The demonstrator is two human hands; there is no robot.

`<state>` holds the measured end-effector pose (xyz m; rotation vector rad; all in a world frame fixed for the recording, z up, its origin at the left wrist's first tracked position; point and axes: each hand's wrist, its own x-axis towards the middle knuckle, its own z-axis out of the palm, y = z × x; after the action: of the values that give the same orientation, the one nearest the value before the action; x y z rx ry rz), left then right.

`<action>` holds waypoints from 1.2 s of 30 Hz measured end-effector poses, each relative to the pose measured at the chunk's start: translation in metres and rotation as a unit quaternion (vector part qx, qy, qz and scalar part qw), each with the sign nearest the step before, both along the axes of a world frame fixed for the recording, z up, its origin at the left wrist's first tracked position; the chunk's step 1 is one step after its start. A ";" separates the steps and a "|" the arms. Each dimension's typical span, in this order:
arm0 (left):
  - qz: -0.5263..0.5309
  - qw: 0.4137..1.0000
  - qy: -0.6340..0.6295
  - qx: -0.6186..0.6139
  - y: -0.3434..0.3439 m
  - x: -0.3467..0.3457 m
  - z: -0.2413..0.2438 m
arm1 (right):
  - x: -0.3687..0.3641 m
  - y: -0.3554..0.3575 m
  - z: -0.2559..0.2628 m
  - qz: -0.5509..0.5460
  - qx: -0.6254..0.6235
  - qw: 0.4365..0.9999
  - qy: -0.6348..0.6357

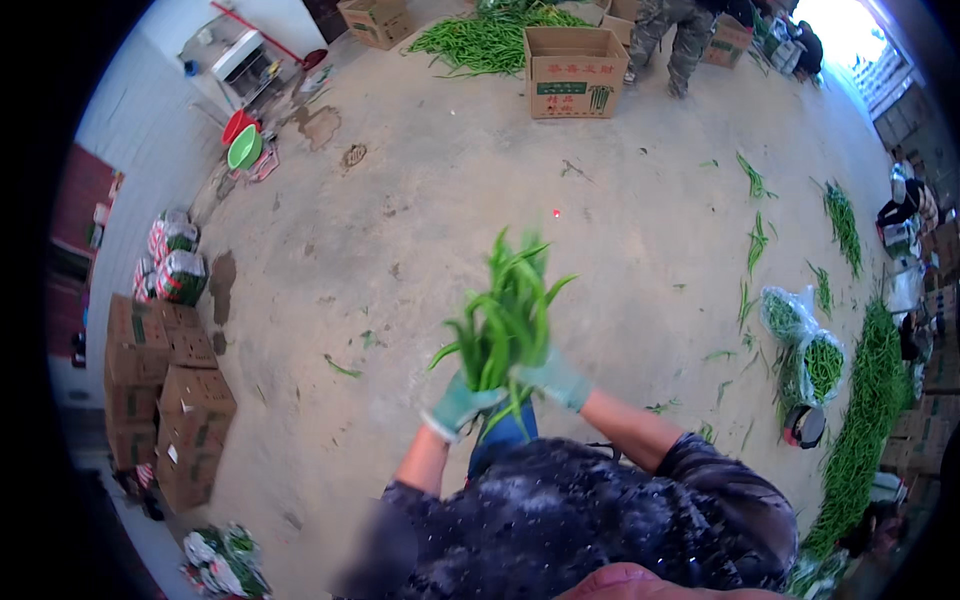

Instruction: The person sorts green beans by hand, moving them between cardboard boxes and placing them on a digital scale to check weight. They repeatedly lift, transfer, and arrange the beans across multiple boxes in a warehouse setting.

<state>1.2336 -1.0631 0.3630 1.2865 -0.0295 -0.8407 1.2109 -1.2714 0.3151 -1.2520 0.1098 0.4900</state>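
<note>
A large bunch of long green chili peppers (502, 319) is held upright in front of my body, its tips pointing away from me and slightly blurred. My left hand (463, 401), in a pale green glove, grips the bunch's lower left side. At the lower right side, my right hand (553, 377), gloved alike, is closed around the stem ends; its fingers are partly hidden by peppers. A few peppers hang down between both hands over my blue trouser leg (510, 427).
An open cardboard box (574, 86) stands ahead beside a pepper pile (480, 45), near a standing person (675, 45). Stacked cartons (196, 435) are at left. Filled plastic bags (823, 367) and a long pepper heap (862, 420) lie at right. Loose peppers (756, 244) dot the floor.
</note>
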 end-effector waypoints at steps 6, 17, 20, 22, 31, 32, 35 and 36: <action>-0.137 0.988 -0.036 -0.063 -0.139 0.219 0.013 | 0.157 -0.112 0.034 -0.213 -0.004 0.977 -0.005; -0.285 0.947 -0.139 -0.053 -0.341 0.547 -0.047 | 0.451 -0.288 0.004 -0.321 0.077 0.943 0.037; -0.257 0.963 -0.060 -0.051 -0.367 0.644 -0.049 | 0.549 -0.316 -0.006 -0.313 0.072 0.946 0.045; -0.224 0.973 0.006 -0.060 -0.379 0.689 -0.055 | 0.603 -0.333 -0.009 -0.300 0.074 0.949 0.060; -0.253 0.960 0.065 -0.104 -0.492 0.960 -0.112 | 0.862 -0.430 -0.056 -0.374 0.048 0.922 0.086; -0.264 0.946 0.156 -0.105 -0.512 0.996 -0.116 | 0.886 -0.447 -0.070 -0.377 0.051 0.919 0.105; -0.219 0.955 0.167 -0.107 -0.537 1.063 -0.130 | 0.955 -0.471 -0.082 -0.380 0.050 0.915 0.128; -0.215 0.959 0.157 -0.101 -0.546 1.082 -0.133 | 0.975 -0.478 -0.084 -0.383 0.044 0.913 0.137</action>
<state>2.3154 -1.6091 0.2300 0.9523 -0.1429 -1.3734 2.1857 -1.7494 0.2309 -0.9453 0.7786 -0.0210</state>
